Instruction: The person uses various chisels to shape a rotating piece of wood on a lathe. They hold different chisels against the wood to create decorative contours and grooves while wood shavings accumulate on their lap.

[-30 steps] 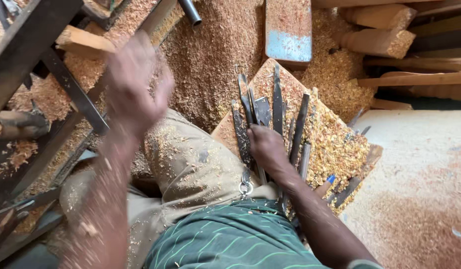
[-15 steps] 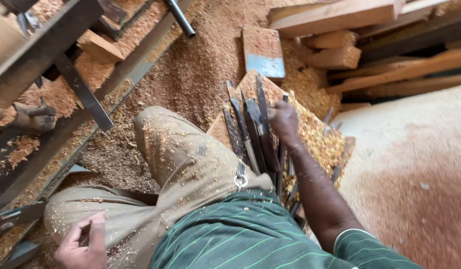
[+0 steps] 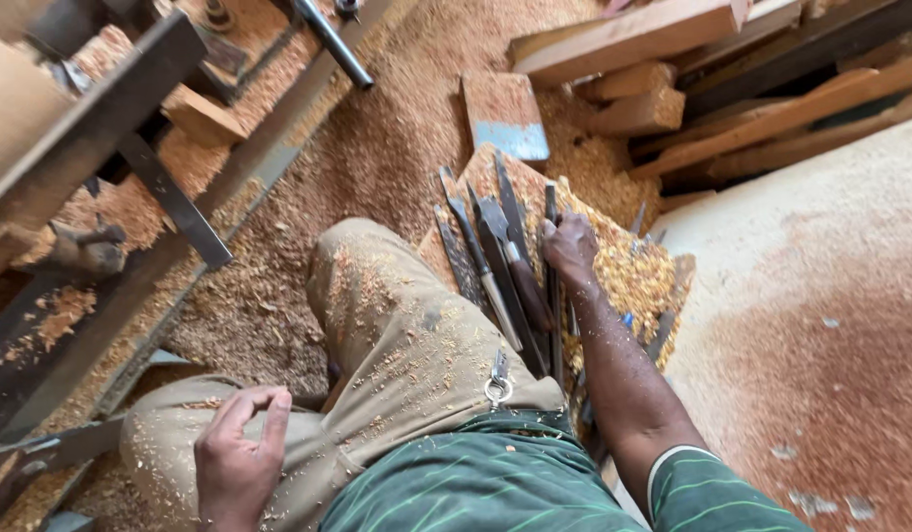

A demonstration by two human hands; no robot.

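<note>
Steel chisels (image 3: 495, 266) under right hand (image 3: 571, 248) (sawdust-strewn)

Chisels (image 3: 500, 261) on board (image 3: 643, 271), right of knee (image 3: 372, 286)

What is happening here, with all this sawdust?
A person sits among wood shavings beside a metal machine frame. The right hand reaches into a row of long metal turning chisels lying on a shavings-covered board, fingers on one of them. The left hand rests on the knee, holding nothing.
</note>
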